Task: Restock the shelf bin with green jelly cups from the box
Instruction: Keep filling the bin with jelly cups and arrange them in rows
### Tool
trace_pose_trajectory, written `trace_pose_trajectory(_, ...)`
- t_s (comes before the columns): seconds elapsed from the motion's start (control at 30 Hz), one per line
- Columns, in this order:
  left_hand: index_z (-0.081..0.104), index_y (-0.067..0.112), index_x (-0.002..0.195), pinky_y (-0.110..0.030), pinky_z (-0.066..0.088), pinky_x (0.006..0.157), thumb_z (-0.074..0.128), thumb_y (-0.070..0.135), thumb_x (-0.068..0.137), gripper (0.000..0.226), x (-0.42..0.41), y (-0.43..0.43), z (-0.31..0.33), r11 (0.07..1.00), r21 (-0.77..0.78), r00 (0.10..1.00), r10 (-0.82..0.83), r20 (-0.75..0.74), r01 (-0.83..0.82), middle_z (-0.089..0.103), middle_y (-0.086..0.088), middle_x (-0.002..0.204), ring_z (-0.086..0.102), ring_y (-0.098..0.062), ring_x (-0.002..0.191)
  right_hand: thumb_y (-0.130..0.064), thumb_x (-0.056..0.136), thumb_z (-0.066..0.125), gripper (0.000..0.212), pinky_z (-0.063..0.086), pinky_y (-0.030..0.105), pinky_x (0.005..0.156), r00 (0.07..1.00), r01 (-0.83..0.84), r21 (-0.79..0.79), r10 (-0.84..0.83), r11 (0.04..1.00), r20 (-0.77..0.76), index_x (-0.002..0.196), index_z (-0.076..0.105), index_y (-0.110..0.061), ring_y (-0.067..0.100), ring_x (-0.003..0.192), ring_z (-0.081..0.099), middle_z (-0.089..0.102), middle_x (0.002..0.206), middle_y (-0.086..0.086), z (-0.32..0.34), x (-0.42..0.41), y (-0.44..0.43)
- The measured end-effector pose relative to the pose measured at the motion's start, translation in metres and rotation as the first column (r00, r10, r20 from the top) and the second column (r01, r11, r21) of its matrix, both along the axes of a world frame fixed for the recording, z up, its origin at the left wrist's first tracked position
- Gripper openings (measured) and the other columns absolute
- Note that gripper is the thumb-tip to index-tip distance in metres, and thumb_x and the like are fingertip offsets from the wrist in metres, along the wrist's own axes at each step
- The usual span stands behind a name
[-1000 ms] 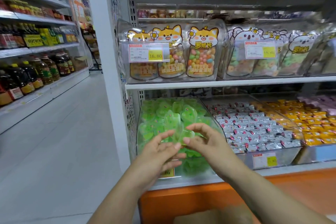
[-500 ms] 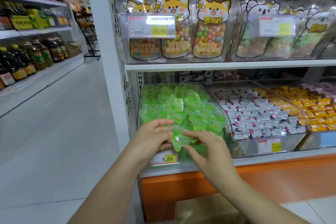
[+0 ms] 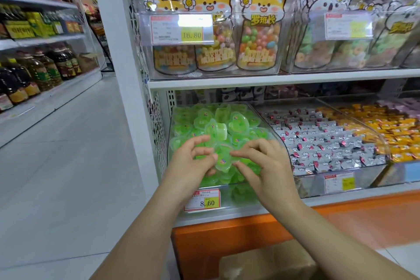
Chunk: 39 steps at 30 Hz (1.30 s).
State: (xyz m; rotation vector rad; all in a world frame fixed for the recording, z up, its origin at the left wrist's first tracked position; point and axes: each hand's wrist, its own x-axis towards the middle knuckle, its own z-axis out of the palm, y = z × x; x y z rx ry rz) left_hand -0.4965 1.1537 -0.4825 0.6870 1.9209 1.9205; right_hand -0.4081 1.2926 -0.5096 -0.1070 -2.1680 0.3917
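Where they meet above the shelf bin [image 3: 241, 200], left hand [image 3: 191, 166] and right hand [image 3: 268, 166] pinch one green jelly cup [image 3: 223, 161].

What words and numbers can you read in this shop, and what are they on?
"16.80": yellow patch of the upper price tag.
"8.60": lower price tag, under the green jelly cups.
"罗班长": fox-topped candy jar.
Right-hand price tags, small print, oil bottle labels: too blurred to read.

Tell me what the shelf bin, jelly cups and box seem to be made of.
Shelf bin: clear glossy plastic, probably acrylic; contents show through. Jelly cups: thin translucent plastic, shiny, green inside. Box: brown matte cardboard, apparently.
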Motion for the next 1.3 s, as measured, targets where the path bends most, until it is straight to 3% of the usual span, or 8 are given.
trace_pose_trajectory(0.13, 0.058, 0.020, 0.110, -0.019, 0.053, 0.056, 0.055, 0.015, 0.092, 0.019, 0.003, -0.014, 0.009, 0.995, 0.013, 0.984, -0.105, 0.146, 0.104, 0.058, 0.003, 0.059, 0.061, -0.006, 0.055, -0.029, 0.082, 0.063, 0.020, 0.043, 0.015, 0.082, 0.945, -0.305, -0.123, 0.316, 0.944, 0.081, 0.098, 0.072, -0.021, -0.002, 0.091, 0.057, 0.065, 0.095, -0.016, 0.023, 0.008, -0.003)
trace_pose_trajectory(0.2, 0.059, 0.012, 0.096, -0.019, 0.054, 0.055, 0.053, 0.014, 0.093, 0.008, 0.008, -0.018, 0.012, 0.991, 0.040, 0.954, -0.136, 0.265, 0.130, 0.058, -0.002, 0.056, 0.063, -0.008, 0.052, -0.020, 0.081, 0.067, 0.018, 0.041, 0.007, 0.077, 0.952, -0.274, -0.175, 0.292, 0.946, 0.087, 0.098, 0.071, -0.024, -0.005, 0.082, 0.057, 0.063, 0.092, -0.022, 0.031, 0.009, -0.003)
trace_pose_trajectory(0.33, 0.053, 0.007, 0.085, -0.022, 0.057, 0.053, 0.051, 0.005, 0.093, 0.008, 0.017, -0.020, 0.003, 0.980, 0.184, 0.866, -0.028, 0.500, -0.075, 0.056, -0.006, 0.057, 0.069, -0.016, 0.057, -0.015, 0.082, 0.068, 0.021, 0.041, 0.006, 0.071, 0.988, -0.151, -0.371, 0.154, 0.916, -0.022, 0.098, 0.066, -0.027, -0.001, 0.075, 0.056, 0.064, 0.090, -0.021, 0.023, 0.022, -0.009)
trace_pose_trajectory(0.43, 0.053, 0.003, 0.088, -0.023, 0.057, 0.054, 0.051, 0.004, 0.094, 0.006, 0.025, -0.016, -0.007, 0.979, 0.188, 0.830, -0.040, 0.556, -0.079, 0.068, -0.009, 0.066, 0.071, -0.017, 0.066, -0.032, 0.083, 0.058, 0.028, 0.042, 0.017, 0.083, 0.984, -0.099, -0.089, 0.110, 0.991, 0.137, 0.109, 0.065, -0.024, 0.001, 0.093, 0.055, 0.064, 0.105, -0.015, 0.000, 0.032, -0.025)
trace_pose_trajectory(0.57, 0.057, 0.003, 0.089, -0.020, 0.055, 0.057, 0.054, 0.007, 0.093, 0.006, 0.030, -0.007, -0.012, 0.990, 0.141, 0.828, -0.052, 0.558, -0.032, 0.073, -0.006, 0.074, 0.071, -0.012, 0.068, -0.036, 0.082, 0.049, 0.034, 0.030, 0.023, 0.079, 0.977, 0.025, 0.147, -0.055, 0.989, 0.207, 0.110, 0.066, -0.026, 0.009, 0.096, 0.048, 0.063, 0.109, -0.014, -0.012, 0.029, -0.020)
trace_pose_trajectory(0.73, 0.059, 0.002, 0.096, -0.015, 0.049, 0.050, 0.058, 0.007, 0.091, 0.007, 0.027, 0.008, -0.011, 0.993, 0.118, 0.812, -0.052, 0.581, -0.021, 0.074, -0.005, 0.078, 0.069, -0.007, 0.066, -0.028, 0.078, 0.059, 0.034, 0.037, 0.032, 0.086, 0.976, 0.081, 0.209, -0.121, 0.975, 0.182, 0.111, 0.066, -0.025, 0.015, 0.103, 0.048, 0.061, 0.116, -0.006, -0.007, 0.022, 0.006)
trace_pose_trajectory(0.97, 0.059, 0.001, 0.099, -0.012, 0.045, 0.047, 0.059, 0.006, 0.091, 0.010, 0.026, 0.022, -0.009, 0.993, 0.103, 0.811, -0.020, 0.585, -0.050, 0.074, -0.007, 0.080, 0.069, -0.005, 0.063, -0.040, 0.078, 0.051, 0.037, 0.027, 0.039, 0.101, 0.938, 0.111, 0.285, -0.195, 0.952, 0.288, 0.109, 0.067, -0.026, 0.014, 0.102, 0.059, 0.066, 0.109, -0.011, -0.005, 0.020, 0.021)
trace_pose_trajectory(1.3, 0.057, 0.003, 0.105, -0.013, 0.047, 0.046, 0.061, 0.009, 0.089, 0.017, 0.024, 0.023, -0.009, 0.994, 0.092, 0.856, 0.001, 0.518, -0.056, 0.074, -0.008, 0.084, 0.071, -0.007, 0.069, -0.035, 0.074, 0.059, 0.033, 0.019, 0.035, 0.104, 0.940, 0.101, 0.233, -0.169, 0.967, 0.295, 0.105, 0.069, -0.027, 0.012, 0.098, 0.062, 0.067, 0.106, -0.012, 0.000, 0.018, 0.021)
